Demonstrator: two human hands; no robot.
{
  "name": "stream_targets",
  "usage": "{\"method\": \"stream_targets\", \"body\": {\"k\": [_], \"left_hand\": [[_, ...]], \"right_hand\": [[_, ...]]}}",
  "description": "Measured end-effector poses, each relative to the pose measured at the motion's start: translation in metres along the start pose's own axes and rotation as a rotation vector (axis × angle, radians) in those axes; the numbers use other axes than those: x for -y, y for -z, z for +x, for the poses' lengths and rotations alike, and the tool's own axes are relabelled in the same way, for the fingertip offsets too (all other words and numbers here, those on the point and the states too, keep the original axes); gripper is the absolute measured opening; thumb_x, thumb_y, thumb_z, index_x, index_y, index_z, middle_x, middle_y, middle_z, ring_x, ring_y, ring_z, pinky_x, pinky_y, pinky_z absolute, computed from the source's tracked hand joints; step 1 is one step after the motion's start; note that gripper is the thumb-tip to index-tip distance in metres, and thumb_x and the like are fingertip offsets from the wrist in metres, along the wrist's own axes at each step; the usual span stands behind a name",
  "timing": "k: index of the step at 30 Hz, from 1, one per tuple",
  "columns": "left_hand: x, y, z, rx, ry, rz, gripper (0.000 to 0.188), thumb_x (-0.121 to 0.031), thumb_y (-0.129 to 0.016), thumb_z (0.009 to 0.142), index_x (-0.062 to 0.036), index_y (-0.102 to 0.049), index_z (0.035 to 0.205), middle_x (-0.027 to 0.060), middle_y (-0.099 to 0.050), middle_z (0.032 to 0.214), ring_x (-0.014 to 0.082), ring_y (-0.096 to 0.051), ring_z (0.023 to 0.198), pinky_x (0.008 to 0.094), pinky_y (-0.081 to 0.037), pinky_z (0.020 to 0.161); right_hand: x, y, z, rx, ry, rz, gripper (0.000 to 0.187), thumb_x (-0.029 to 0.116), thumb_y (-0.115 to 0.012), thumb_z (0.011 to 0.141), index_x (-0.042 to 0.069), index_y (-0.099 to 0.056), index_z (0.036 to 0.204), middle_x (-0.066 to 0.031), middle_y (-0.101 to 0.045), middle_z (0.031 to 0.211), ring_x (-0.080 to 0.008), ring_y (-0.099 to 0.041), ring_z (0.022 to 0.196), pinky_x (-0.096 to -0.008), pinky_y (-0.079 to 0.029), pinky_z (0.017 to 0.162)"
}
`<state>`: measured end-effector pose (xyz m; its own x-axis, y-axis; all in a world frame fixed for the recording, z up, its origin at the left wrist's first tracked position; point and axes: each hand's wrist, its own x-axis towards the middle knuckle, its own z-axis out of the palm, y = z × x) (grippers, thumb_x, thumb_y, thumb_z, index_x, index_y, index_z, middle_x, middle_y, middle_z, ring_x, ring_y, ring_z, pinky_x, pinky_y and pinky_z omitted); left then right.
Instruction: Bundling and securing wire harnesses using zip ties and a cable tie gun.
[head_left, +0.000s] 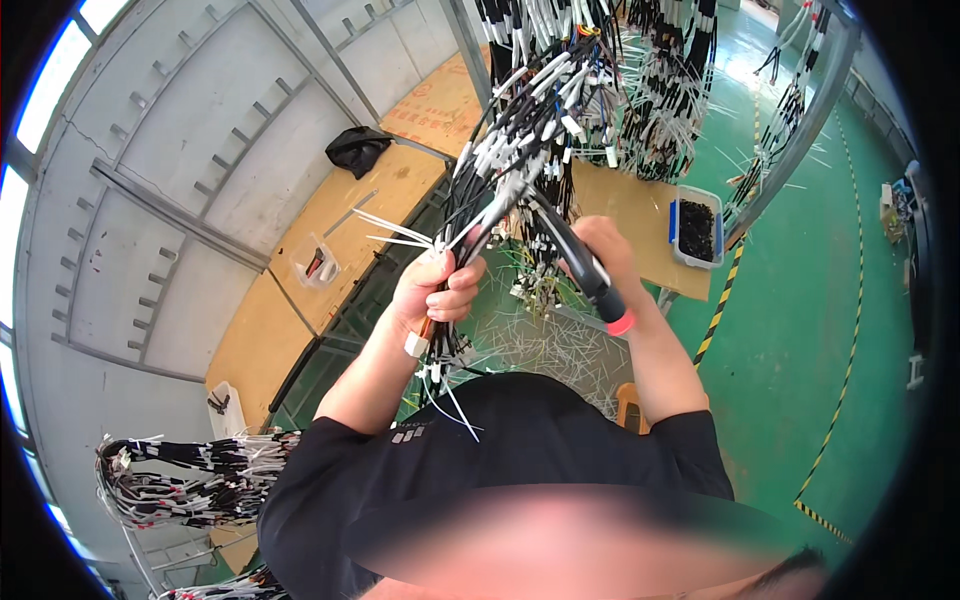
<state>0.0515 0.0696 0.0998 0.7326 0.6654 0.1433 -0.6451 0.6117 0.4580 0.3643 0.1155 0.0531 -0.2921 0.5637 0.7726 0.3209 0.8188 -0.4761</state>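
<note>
My left hand (pixel 437 288) is closed around a bundle of black and white cables (pixel 462 205) in front of my chest. Several white cable ties (pixel 395 232) stick out to the left beside its thumb. A white connector (pixel 416 344) hangs just under that wrist. In my right hand (pixel 607 250) is a black cable tie gun (pixel 572 245) with a red rear end. Its nose meets the bundle above my left hand; the exact contact there is too small to make out. Part of my right hand's grip is hidden behind the tool.
More cable bundles (pixel 665 95) hang from a metal frame ahead. A clear bin of black parts (pixel 695 228) stands on the right table. On the left bench (pixel 262 335) are a small tray (pixel 316 262) and a black bag (pixel 357 151). Cut tie ends (pixel 540 350) litter the floor.
</note>
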Motion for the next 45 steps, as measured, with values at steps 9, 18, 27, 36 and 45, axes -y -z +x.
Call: {"method": "stream_targets", "body": {"k": [9,18,27,36,45], "left_hand": [[-0.007,-0.009,0.000,-0.028,-0.031,0.105,0.063,-0.017,-0.066,0.106,-0.0091,-0.039,0.162,0.0068,-0.052,0.094,0.0061,-0.043,0.053,0.0207,-0.036,0.043],[-0.007,-0.011,-0.010,-0.128,-0.194,0.518,0.093,-0.011,-0.085,0.085,-0.0177,-0.038,0.165,0.0204,-0.063,0.120,0.0115,-0.051,0.061,0.0244,-0.039,0.051],[-0.046,0.052,-0.015,0.037,0.495,1.018,0.081,-0.009,-0.080,0.087,-0.0058,-0.044,0.159,0.0098,-0.069,0.126,0.0166,-0.064,0.115,0.0340,-0.051,0.101],[-0.020,0.116,-0.008,-0.003,0.364,1.157,0.031,-0.031,-0.062,0.109,-0.0036,-0.075,0.112,0.0020,-0.079,0.106,0.0122,-0.065,0.098,0.0342,-0.052,0.097],[-0.034,0.110,-0.019,0.190,0.426,0.626,0.048,-0.047,-0.059,0.108,-0.0006,-0.063,0.117,0.0104,-0.072,0.083,0.0221,-0.069,0.082,0.0392,-0.054,0.082]], "right_hand": [[0.035,-0.023,-0.039,-0.005,-0.303,1.087,0.045,0.019,-0.078,0.098,0.003,-0.059,0.135,-0.0110,-0.065,0.130,-0.0295,-0.061,0.131,-0.0463,-0.046,0.114],[0.055,-0.023,-0.055,-0.176,-0.058,-0.470,0.040,0.006,-0.074,0.083,0.004,-0.061,0.121,-0.0138,-0.061,0.121,-0.0339,-0.061,0.122,-0.0590,-0.041,0.116],[0.082,-0.038,-0.065,-0.141,-0.172,-0.420,0.047,-0.002,-0.071,0.087,-0.001,-0.057,0.132,-0.0170,-0.061,0.127,-0.0362,-0.062,0.116,-0.0508,-0.048,0.109],[0.113,-0.027,-0.059,-0.133,-0.021,-0.650,0.046,0.002,-0.075,0.084,0.003,-0.059,0.126,-0.0151,-0.060,0.122,-0.0367,-0.063,0.118,-0.0599,-0.042,0.117],[0.116,-0.054,-0.032,0.023,-0.166,-0.850,0.038,0.009,-0.068,0.088,0.005,-0.065,0.126,-0.0126,-0.060,0.125,-0.0330,-0.060,0.126,-0.0627,-0.031,0.123]]}}
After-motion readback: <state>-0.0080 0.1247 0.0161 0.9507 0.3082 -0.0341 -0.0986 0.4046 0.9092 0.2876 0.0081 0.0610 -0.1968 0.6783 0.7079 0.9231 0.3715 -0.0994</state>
